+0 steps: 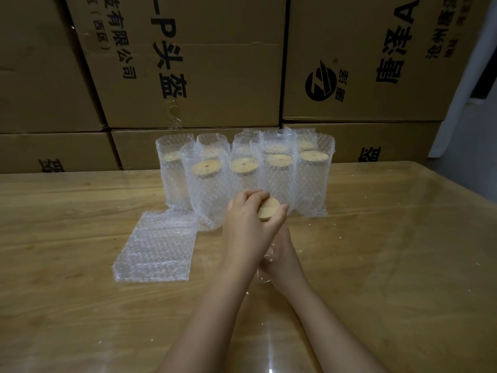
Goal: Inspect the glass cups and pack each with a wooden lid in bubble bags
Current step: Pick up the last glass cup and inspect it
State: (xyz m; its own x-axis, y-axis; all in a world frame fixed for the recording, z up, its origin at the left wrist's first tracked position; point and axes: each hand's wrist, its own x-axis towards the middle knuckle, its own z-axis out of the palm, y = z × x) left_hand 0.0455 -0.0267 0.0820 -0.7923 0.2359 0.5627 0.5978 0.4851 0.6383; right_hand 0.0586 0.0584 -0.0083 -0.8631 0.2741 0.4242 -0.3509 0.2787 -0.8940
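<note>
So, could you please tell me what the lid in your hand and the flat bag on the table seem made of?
The lid looks like pale wood, perhaps bamboo: tan, matte, faint grain. The flat bag looks like clear plastic bubble wrap: translucent, glossy, rows of small air pockets.

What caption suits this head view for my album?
Left hand grips wooden lid, right hand holds glass cup; bagged cups behind.

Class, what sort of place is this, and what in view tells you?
Probably a warehouse packing bench: stacked printed cartons behind the table, rows of bubble-bagged cups with wooden lids, and a spare bubble bag lying flat.
</note>
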